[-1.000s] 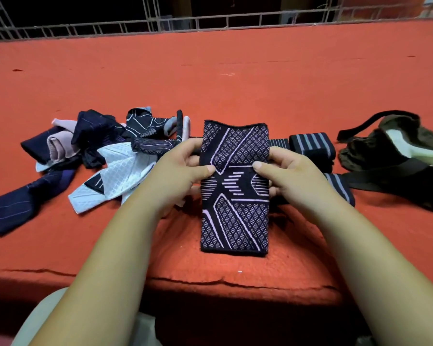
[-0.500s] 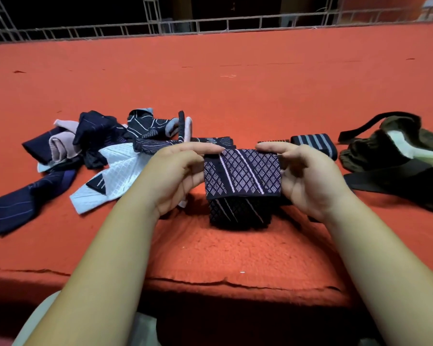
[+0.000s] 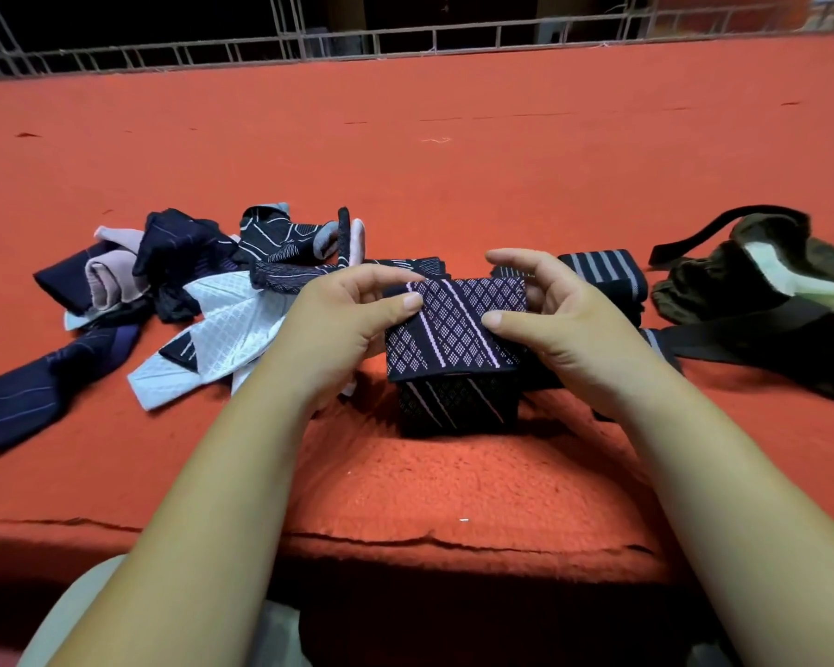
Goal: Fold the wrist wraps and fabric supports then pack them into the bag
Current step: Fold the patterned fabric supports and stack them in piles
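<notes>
A dark fabric support (image 3: 453,337) with a pale diamond pattern lies folded in half near the front of the red surface. My left hand (image 3: 343,324) pinches its left edge, thumb on top of the upper layer. My right hand (image 3: 550,320) holds the right edge the same way. Left of it lies a loose pile of unfolded wraps (image 3: 174,291), navy, pink and white. Behind my right hand sit folded striped wraps (image 3: 603,272). The olive bag (image 3: 761,276) lies at the far right with its mouth open and a black strap (image 3: 723,339) trailing out.
The red carpeted surface (image 3: 453,161) stretches far back to a metal railing (image 3: 405,40). Its front edge (image 3: 405,541) drops off just before my lap.
The support lay flat and full length a second ago. Both hands have folded its far half over the near half and now hold the doubled piece slightly lower.
</notes>
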The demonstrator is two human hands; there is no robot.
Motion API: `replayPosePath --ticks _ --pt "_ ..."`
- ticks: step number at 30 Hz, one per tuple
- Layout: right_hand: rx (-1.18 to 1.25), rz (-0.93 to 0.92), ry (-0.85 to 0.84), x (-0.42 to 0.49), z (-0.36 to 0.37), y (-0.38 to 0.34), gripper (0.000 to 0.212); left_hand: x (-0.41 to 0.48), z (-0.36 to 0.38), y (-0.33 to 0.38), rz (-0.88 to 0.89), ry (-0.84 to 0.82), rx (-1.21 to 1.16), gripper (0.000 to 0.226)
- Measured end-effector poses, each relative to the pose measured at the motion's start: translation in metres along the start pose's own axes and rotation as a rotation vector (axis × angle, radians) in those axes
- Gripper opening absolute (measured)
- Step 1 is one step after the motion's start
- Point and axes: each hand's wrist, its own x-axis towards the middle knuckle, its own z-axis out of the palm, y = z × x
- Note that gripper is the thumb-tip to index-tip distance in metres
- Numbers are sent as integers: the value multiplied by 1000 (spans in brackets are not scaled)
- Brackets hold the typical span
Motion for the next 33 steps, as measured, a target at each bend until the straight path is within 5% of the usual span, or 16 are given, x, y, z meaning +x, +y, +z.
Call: replayPosePath --ticks 10,18,24,29,33 --pt "-50 -2 85 4 1 4 30 -10 14 12 -86 44 -58 26" --pt "-64 -3 241 8 4 1 28 -5 3 2 -256 -242 -92 28" --pt "207 313 -29 -2 8 -13 34 4 3 -6 -211 -136 -242 35" --pt "180 271 -49 -1 4 -14 26 1 6 -3 -179 -98 -224 18" --pt "213 235 -76 1 5 -10 30 -1 4 0 -142 -129 -217 28"
